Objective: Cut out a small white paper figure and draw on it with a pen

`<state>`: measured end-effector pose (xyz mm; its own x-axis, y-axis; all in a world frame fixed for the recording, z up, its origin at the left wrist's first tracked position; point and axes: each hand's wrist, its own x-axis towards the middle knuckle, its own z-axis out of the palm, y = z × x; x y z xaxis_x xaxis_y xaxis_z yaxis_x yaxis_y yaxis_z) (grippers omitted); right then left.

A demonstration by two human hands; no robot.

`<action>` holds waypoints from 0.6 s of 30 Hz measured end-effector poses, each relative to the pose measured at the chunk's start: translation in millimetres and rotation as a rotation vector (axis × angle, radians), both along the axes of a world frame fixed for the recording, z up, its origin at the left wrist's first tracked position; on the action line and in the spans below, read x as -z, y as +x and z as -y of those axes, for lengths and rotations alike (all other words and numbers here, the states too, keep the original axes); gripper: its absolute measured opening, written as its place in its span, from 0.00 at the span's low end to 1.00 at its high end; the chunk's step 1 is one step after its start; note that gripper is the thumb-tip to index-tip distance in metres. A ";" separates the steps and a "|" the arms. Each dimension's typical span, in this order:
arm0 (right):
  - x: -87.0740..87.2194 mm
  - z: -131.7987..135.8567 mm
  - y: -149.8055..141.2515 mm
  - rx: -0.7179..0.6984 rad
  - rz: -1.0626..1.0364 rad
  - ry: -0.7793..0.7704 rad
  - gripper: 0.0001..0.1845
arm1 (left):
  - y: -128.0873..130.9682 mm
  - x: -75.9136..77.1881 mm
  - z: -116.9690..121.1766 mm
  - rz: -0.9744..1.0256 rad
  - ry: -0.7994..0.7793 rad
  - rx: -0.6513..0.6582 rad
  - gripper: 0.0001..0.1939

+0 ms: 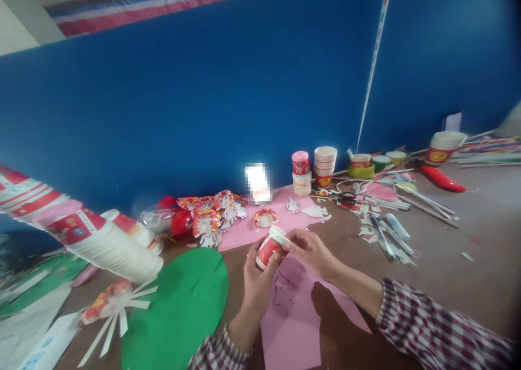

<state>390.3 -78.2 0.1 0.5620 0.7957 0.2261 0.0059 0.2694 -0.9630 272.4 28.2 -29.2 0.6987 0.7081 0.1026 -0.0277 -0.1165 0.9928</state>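
My left hand [256, 275] is wrapped round a small red and white paper cup [270, 246], holding it tilted above a pink paper sheet [291, 316]. My right hand [311, 249] pinches the cup's rim from the right side. Both hands hover over the brown table [448, 261], near its middle. A pencil drawing shows on the pink sheet just under the hands.
A green paper disc [179, 305] lies to the left. Long stacks of paper cups [81, 231] lie at far left, with a cut cup [109, 302] in front. Paper cut-outs [211, 212], upright cup stacks [324, 165], scissors [345, 198], bowls and sticks crowd the back by the blue wall.
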 end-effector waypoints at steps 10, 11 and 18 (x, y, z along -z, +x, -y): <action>21.3 -2.5 4.4 0.089 -0.062 -0.104 0.19 | -6.7 -0.2 -1.5 -0.091 0.123 -0.001 0.25; 23.5 -2.9 4.4 0.088 -0.067 -0.105 0.20 | -6.9 0.6 -2.2 -0.078 0.118 0.004 0.25; 22.1 -5.0 2.7 0.142 -0.134 -0.097 0.20 | -5.7 2.7 -4.5 -0.054 0.013 0.059 0.29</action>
<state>393.0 -73.3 -22.0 0.6897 0.7209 0.0682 -0.0928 0.1814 -0.9790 266.7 32.8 -31.8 0.7440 0.6642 0.0732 0.0181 -0.1296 0.9914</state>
